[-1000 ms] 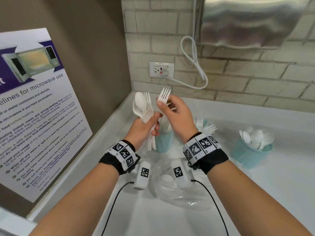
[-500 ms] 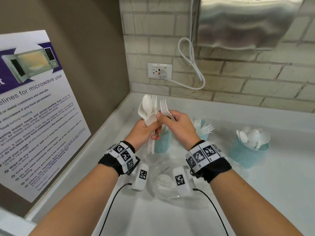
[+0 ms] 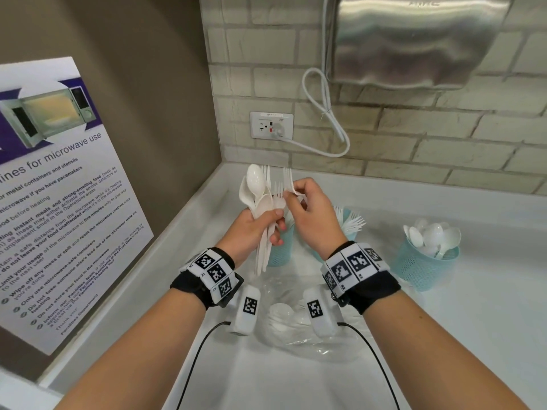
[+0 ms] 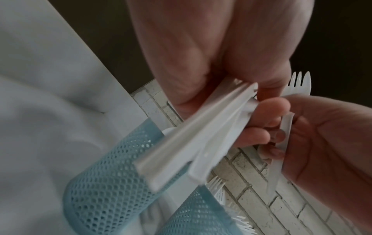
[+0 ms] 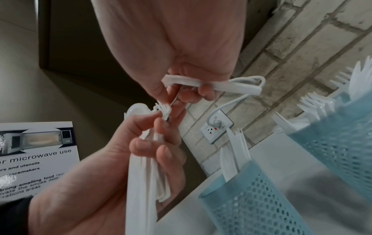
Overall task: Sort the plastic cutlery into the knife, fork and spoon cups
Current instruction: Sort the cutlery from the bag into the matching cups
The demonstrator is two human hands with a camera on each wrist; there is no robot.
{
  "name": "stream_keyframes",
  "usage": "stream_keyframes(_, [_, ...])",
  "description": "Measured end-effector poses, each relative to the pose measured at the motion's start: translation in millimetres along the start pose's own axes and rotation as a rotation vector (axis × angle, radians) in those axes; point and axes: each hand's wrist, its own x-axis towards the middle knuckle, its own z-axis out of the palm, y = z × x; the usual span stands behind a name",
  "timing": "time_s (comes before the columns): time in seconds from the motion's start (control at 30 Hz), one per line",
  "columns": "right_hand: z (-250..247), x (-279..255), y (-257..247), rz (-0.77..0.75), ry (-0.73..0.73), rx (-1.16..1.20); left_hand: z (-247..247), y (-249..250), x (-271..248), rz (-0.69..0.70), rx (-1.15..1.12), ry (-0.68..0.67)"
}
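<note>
Right hand (image 5: pixel 181 47) pinching a fork (image 5: pixel 211 85), left hand (image 5: pixel 112 182) gripping cutlery bundle (image 5: pixel 141 182)

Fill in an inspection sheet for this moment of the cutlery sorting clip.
Surface: white counter, set in a corner.
Job's things: mixed bundle of spoons and forks; knife cup; fork cup; spoon cup.
Clutter: clear plastic bag on the counter, under the wrists.
Hands: left hand grips the bundle; right hand holds a fork and reaches into the bundle.
Cables: two black wrist leads; white cord plugged into the wall socket.
Surroundings: brick wall, steel dispenser, microwave poster.
</note>
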Motion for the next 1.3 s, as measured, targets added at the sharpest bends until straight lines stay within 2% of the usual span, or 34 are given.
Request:
stream_keyframes(0.13, [-3, 2, 0, 0.010, 0.141, 0.064, 3, 2, 0, 0.030, 0.028, -0.026])
stream_keyframes(0.23, [-5, 3, 1, 0.112, 0.203, 0.165, 4, 0, -1, 0.034, 0.063, -0.048])
stream_keyframes(0.37, [-6, -8, 1, 0.219, -0.041, 0.274, 6, -2, -1, 0.027, 0.066, -0.081])
stream_keyframes(0.43, [-7, -9, 2, 0.254, -0.068, 0.278, 7, -2, -1, 0.016, 0.063, -0.090])
stream_keyframes(0.6, [-20, -3, -13, 0.295, 0.122, 0.385, 12, 0, -1, -0.010, 0.107, -0.110])
stream_keyframes(0.73, [-36, 4, -17, 0.207, 0.318, 0.409, 15, 2, 0, -0.044, 0.105, -0.116])
stream_keyframes(0.8, [-37, 3, -17, 0.193, 0.349, 0.410, 17, 1, 2, -0.043, 0.108, -0.117])
stream_keyframes(0.83, [-38, 0, -17, 0.211, 0.322, 0.395, 19, 1, 3, -0.042, 0.113, -0.123])
stream_keyframes(0.97, [-35, -13, -20, 0.339, 0.064, 0.411, 29, -1, 5, -0.041, 0.143, -0.158])
stream_keyframes(1.03, [-38, -14, -18, 0.334, 0.050, 0.381, 33, -1, 5, -0.043, 0.133, -0.168])
stream_keyframes(1.13, [-53, -7, -17, 0.274, 0.144, 0.317, 37, -3, 7, -0.043, 0.086, -0.148])
stream_keyframes(1.3, [-92, 15, -7, 0.221, 0.398, 0.323, 38, -8, 18, -0.032, 0.034, -0.010])
